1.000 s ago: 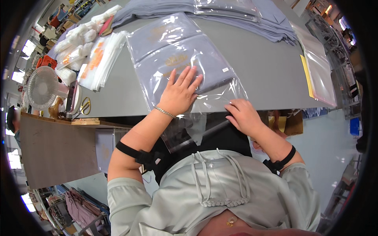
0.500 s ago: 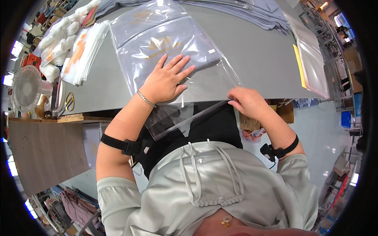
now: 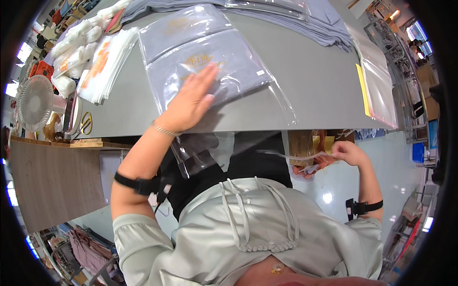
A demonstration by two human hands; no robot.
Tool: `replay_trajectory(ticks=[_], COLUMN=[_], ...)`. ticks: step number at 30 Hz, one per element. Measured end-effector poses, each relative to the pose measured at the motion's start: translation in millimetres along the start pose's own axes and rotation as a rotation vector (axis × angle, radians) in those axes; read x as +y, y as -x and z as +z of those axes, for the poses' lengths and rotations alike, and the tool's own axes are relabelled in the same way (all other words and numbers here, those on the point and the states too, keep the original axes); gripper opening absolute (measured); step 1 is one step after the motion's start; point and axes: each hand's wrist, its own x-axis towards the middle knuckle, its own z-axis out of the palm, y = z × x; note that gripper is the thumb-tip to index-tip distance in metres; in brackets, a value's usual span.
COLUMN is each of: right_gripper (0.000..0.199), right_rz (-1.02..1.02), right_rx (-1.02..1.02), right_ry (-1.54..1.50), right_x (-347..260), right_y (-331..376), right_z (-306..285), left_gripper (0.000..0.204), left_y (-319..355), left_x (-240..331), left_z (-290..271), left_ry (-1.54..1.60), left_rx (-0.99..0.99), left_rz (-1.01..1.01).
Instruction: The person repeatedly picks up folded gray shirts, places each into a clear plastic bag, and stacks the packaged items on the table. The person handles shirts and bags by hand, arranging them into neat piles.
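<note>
A clear plastic bag point(image 3: 281, 102) with folded grey-blue fabric point(image 3: 224, 64) inside lies at a slant on the table, gold print on its front. Its open end hangs over the near edge above my lap. My left hand point(image 3: 193, 97) rests on the bag's lower left part, fingers stretched out and slightly blurred. Off to the right, beyond the table's front edge, my right hand point(image 3: 350, 152) pinches one end of a thin, pale strip point(image 3: 305, 156). The strip trails leftward over my lap; where its other end lies is too blurred to tell.
Stacked grey-blue fabric point(image 3: 315, 24) runs along the far side. Clear bags point(image 3: 377, 71) lie at the right edge. White plastic packets point(image 3: 105, 66), gold-handled scissors point(image 3: 86, 124) and a small fan point(image 3: 36, 103) are on the left. A cardboard box point(image 3: 300, 143) stands below the table.
My right hand has moved away from the bag's near edge to the right, drawing the thin strip along. My left hand has shifted slightly left and down, still on the bag.
</note>
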Motion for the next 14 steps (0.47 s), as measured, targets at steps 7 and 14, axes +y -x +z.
replay_trajectory(ticks=[7, 14], right_gripper=[0.052, 0.062], right_rz=[-0.328, -1.357], right_rx=[0.958, 0.639], right_ry=[0.635, 0.972], right_x=[-38.2, -129.1], right_y=[-45.7, -181.8], right_z=[0.0, -12.9], left_gripper=[0.07, 0.05], left_y=[111.9, 134.9], left_x=[18.6, -7.9], left_z=[-42.2, 6.5], left_ry=[-0.765, -0.668], left_rx=[-0.278, -0.108], left_rz=[-0.209, 0.032])
